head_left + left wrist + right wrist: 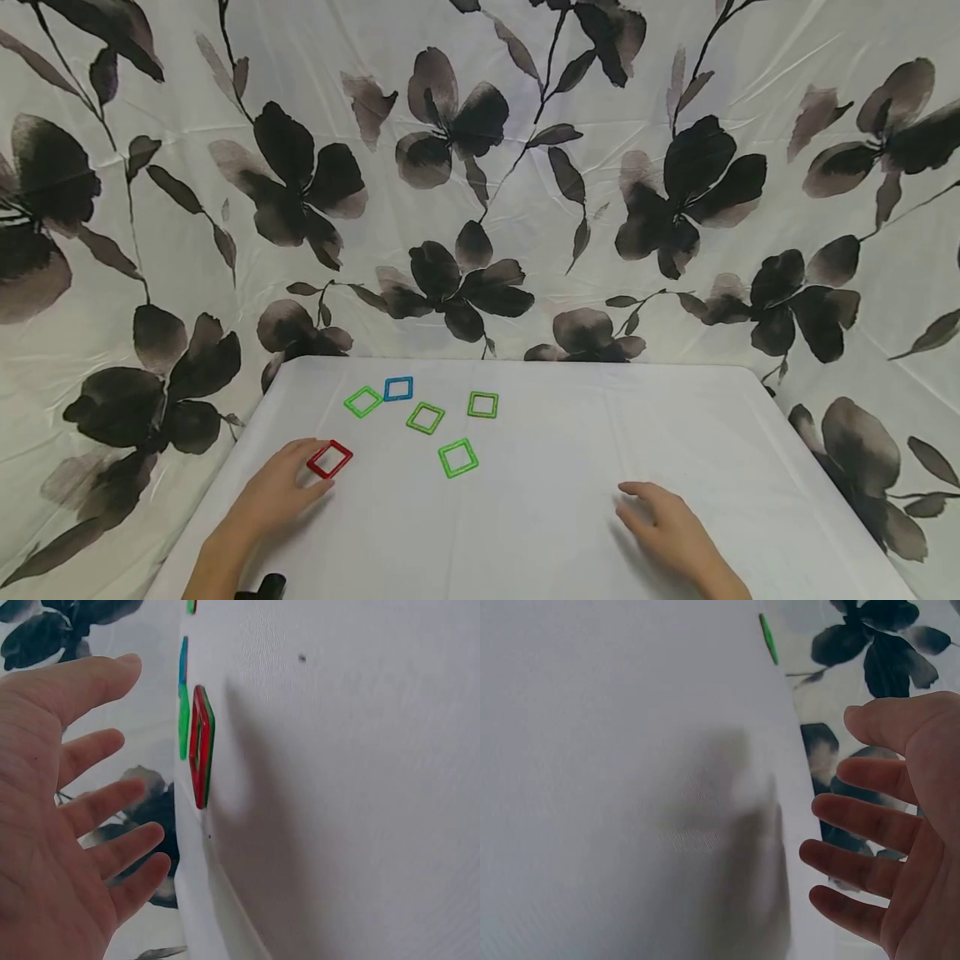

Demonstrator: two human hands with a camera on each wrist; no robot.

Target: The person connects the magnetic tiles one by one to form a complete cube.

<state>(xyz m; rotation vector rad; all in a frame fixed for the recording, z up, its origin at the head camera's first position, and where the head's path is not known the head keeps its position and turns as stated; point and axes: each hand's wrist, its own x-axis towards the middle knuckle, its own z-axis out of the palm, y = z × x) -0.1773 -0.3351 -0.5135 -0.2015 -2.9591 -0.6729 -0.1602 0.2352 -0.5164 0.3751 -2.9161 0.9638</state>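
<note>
- Holding nothing, the left grip (281, 492) has its fingers and thumb spread apart; in the head view the fingertips overlap the red square frame (340, 467), but the left wrist view shows a gap between them; a black object (270, 586) by that wrist is cut off at the bottom edge, so I cannot tell what it is.
- The red frame lies flat on the left part of the white-covered worktop (555, 517); I judge it light, stiff and slick, probably plastic; pinching opposite outer sides, or hooking a fingertip through the hole, should serve; its thin rim may skate on the cloth; green shows along its edge in the left wrist view, and whether that is a second frame beneath is hard to make out.
- The left green frame (372, 408) and the blue frame (398, 399) sit near the far edge, corner by side; whether they touch is unclear; then come the middle green frame (419, 429), the front green frame (463, 470) and the far green frame (482, 416), all likely to handle alike.
- The right grip (667, 529) is empty, digits apart, well clear of every frame; its wrist view catches one green sliver edge-on, too thin to identify.
</note>
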